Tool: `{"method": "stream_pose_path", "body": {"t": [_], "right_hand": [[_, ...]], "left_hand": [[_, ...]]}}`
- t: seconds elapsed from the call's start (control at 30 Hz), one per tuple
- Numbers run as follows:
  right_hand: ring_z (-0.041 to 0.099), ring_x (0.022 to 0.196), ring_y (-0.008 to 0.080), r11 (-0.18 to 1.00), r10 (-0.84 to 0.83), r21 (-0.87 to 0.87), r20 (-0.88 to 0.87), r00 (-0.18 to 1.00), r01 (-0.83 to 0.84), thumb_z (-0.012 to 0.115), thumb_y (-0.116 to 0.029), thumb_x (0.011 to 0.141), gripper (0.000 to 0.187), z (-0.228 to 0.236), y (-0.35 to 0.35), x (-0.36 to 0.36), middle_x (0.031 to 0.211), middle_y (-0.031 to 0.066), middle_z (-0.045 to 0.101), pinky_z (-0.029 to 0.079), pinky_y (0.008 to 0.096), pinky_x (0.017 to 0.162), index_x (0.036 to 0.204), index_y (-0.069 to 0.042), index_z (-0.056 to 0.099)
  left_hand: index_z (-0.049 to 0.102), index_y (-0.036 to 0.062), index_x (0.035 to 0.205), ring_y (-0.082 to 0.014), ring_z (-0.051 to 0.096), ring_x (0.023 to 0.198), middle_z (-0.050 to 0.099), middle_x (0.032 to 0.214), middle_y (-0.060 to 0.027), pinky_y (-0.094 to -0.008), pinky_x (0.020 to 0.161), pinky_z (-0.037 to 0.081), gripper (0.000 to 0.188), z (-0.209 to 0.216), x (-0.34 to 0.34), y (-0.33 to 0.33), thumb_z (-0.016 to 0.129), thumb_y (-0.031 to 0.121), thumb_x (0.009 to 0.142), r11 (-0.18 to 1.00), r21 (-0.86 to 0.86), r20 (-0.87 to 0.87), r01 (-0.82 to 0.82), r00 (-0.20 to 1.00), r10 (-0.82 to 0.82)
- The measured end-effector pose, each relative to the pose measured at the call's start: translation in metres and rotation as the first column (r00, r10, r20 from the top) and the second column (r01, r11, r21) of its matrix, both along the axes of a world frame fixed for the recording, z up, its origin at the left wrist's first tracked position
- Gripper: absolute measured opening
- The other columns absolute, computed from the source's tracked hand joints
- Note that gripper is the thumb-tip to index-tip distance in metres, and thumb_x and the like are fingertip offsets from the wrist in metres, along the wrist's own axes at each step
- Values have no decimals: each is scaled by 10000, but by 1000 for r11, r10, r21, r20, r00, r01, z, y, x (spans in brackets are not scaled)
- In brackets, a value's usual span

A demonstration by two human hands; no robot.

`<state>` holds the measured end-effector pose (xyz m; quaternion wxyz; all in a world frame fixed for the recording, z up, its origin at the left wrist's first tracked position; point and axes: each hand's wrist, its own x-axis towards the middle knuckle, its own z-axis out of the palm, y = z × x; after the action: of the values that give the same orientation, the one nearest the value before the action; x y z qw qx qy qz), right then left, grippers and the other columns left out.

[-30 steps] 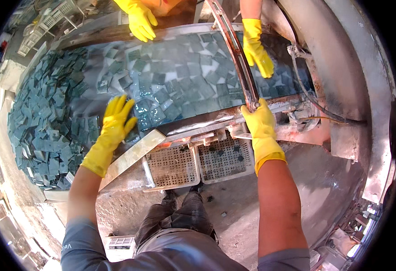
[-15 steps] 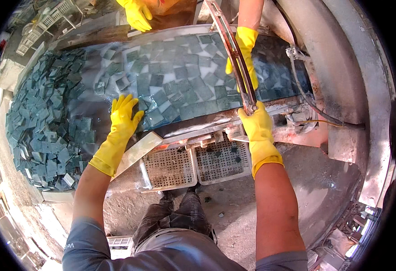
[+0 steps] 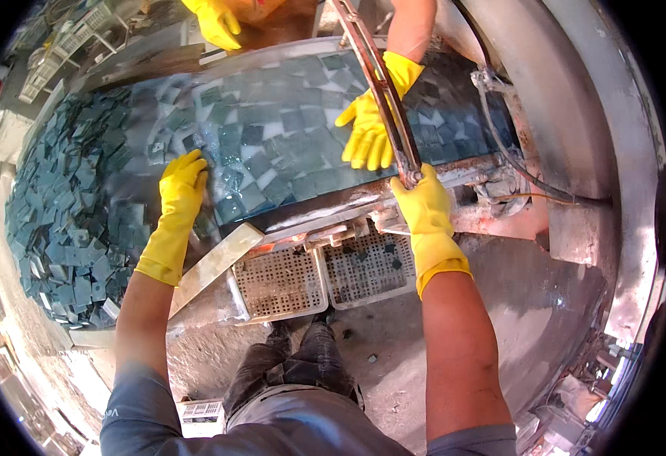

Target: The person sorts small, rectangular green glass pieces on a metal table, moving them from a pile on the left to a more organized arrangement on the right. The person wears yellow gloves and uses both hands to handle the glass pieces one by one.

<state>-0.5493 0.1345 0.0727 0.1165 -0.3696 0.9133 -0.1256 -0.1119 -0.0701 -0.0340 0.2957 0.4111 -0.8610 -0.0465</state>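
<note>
My left hand (image 3: 183,184), in a yellow rubber glove, reaches over the wet belt (image 3: 141,125) at the edge of the spread tiles. Its fingers are extended and slightly bent, close to a small dark tile (image 3: 192,142), with nothing visibly held. My right hand (image 3: 423,199), gloved alike, is closed around the near end of a long rusty metal bar frame (image 3: 382,87) that slants across the belt. Flat square grey-green tiles (image 3: 295,148) cover the middle of the belt. A large heap of such tiles (image 3: 71,220) lies at the left.
Across the belt a co-worker's gloved hand (image 3: 371,129) spreads over the tiles beside the bar; their other glove (image 3: 219,24) hangs at the far edge. Two plastic crates (image 3: 281,283) stand below the near edge, beside a slanting board (image 3: 215,270). A hose (image 3: 493,125) runs at the right.
My left hand has moved left and slightly toward the far side, its fingers drawing together. The co-worker's hand has swung left from behind the bar onto the tiles. My right hand still grips the bar.
</note>
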Motion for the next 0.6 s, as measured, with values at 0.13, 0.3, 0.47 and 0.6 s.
{"method": "stream_pose_path", "body": {"t": [0.13, 0.3, 0.47, 0.6], "right_hand": [[726, 1111, 431, 999, -16, 42, 58, 998, 14, 792, -435, 889, 529, 5, 3, -2, 1177, 218, 764, 585, 497, 946, 1226, -50, 658], [737, 1084, 424, 999, -21, 26, 82, 996, 19, 797, -436, 889, 511, 9, -1, 2, 1142, 198, 780, 587, 496, 938, 1214, -63, 667], [729, 1108, 433, 1000, -10, -3, 65, 998, 10, 789, -457, 886, 558, -3, 6, -8, 1177, 213, 769, 581, 500, 955, 1243, -47, 662], [720, 1123, 438, 1000, -4, 28, 16, 1000, 4, 776, -473, 887, 595, 0, 3, -4, 1228, 234, 747, 580, 497, 960, 1264, -30, 651]], "left_hand": [[782, 81, 1066, -411, 718, 1115, 766, 1249, -172, -471, 1003, 575, 235, -9, -20, 1, 776, 61, 832, 996, 70, -119, 52, 992, -43], [772, 85, 1127, -431, 692, 1172, 734, 1298, -215, -487, 1039, 553, 278, -7, -24, 5, 746, 45, 853, 978, 153, -92, 141, 987, -128], [651, 57, 1413, -482, 580, 1351, 610, 1493, -263, -535, 1170, 443, 528, 45, -2, 26, 777, 166, 912, 956, 250, -23, 155, 988, -154], [464, 51, 1612, -520, 393, 1517, 435, 1637, -311, -578, 1282, 268, 806, 42, 36, 70, 770, 377, 941, 945, 292, 253, 148, 941, -226]]}}
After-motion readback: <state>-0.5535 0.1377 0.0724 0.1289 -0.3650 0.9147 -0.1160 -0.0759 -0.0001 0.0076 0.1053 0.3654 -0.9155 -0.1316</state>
